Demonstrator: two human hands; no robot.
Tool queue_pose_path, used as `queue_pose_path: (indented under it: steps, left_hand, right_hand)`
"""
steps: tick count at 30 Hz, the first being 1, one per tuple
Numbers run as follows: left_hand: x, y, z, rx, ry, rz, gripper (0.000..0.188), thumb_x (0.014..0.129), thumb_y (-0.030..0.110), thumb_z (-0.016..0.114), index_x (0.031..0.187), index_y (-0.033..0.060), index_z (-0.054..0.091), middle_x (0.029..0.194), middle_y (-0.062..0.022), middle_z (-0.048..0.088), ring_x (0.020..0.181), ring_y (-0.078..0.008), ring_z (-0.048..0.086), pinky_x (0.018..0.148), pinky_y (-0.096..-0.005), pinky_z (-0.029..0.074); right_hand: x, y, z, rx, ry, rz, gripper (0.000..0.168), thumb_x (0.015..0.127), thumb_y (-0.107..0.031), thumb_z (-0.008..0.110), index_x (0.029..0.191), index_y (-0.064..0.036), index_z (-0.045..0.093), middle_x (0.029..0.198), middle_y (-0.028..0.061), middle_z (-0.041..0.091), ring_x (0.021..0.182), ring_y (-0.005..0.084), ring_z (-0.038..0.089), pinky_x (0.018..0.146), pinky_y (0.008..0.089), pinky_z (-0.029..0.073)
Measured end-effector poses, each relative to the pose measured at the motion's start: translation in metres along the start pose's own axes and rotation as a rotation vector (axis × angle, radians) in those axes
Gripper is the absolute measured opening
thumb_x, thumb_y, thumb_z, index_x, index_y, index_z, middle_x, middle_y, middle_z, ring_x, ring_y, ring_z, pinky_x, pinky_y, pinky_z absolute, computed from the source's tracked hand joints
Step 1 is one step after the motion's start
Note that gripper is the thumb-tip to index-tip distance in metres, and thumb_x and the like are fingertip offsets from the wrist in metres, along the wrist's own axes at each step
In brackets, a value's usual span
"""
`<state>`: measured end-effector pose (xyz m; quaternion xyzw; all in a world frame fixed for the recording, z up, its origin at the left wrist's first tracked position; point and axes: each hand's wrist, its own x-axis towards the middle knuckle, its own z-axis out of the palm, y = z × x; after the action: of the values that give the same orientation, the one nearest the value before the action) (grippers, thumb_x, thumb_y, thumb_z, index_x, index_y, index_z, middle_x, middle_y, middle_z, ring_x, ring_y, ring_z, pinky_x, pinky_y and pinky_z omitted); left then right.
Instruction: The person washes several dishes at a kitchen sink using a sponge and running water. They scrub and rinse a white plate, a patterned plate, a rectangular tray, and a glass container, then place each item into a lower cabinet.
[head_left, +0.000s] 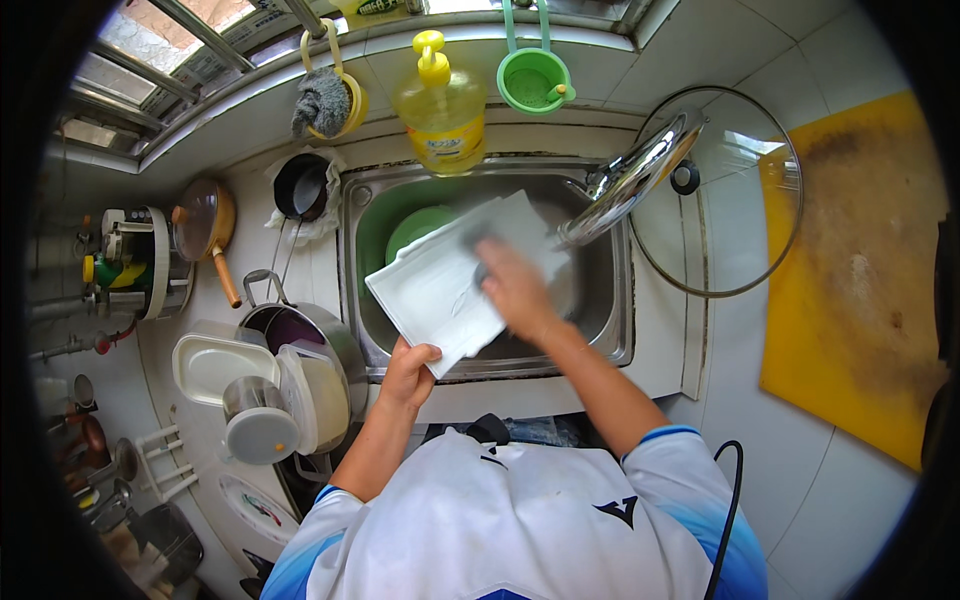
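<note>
My left hand (411, 371) grips the lower left corner of a white rectangular board or panel (435, 289), thumb on top. The panel is held tilted over a stainless steel sink (491, 366). My right hand (517, 289), blurred, is on the panel's face with a dark grey scrubber or cloth (478, 238) at its fingers; the exact kind cannot be told. Under the panel, partly hidden, a green basin (420, 225) sits in the sink's left side. A chrome faucet (637, 180) reaches over the panel's right end.
A yellow-capped soap bottle (442, 112) stands behind the sink. To the right are a glass lid (727, 225) and a yellow cutting board (847, 300). At left, a large metal pot (349, 352) holds plastic containers (229, 367), near a small black pot (301, 186) and an orange pan (206, 217).
</note>
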<state>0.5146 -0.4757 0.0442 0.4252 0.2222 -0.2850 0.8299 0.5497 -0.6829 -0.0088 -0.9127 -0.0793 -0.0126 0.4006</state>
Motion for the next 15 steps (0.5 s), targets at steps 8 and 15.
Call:
queue_pose_path:
  steps: [8,15]
  left_hand:
    - [0.006,-0.007,-0.002,-0.005,-0.023,0.038,0.061,0.064,-0.001,0.051,0.125,-0.0014,0.041,0.116,-0.0109,0.053,0.108,-0.0244,0.053,0.096,-0.0358,0.041]
    - [0.006,-0.011,0.006,0.013,-0.066,-0.024,0.06,0.066,-0.002,0.051,0.125,0.002,0.041,0.115,-0.0086,0.053,0.107,-0.0224,0.053,0.094,-0.0344,0.042]
  right_hand:
    - [0.002,-0.008,0.015,0.158,-0.057,0.084,0.047,0.083,-0.014,0.051,0.128,-0.001,0.044,0.136,0.0202,0.039,0.127,0.034,0.035,0.107,0.0381,0.026]
    - [0.022,-0.021,0.018,0.045,0.007,-0.026,0.041,0.081,-0.011,0.055,0.121,-0.003,0.052,0.136,0.0166,0.041,0.126,0.0316,0.038,0.104,0.038,0.032]
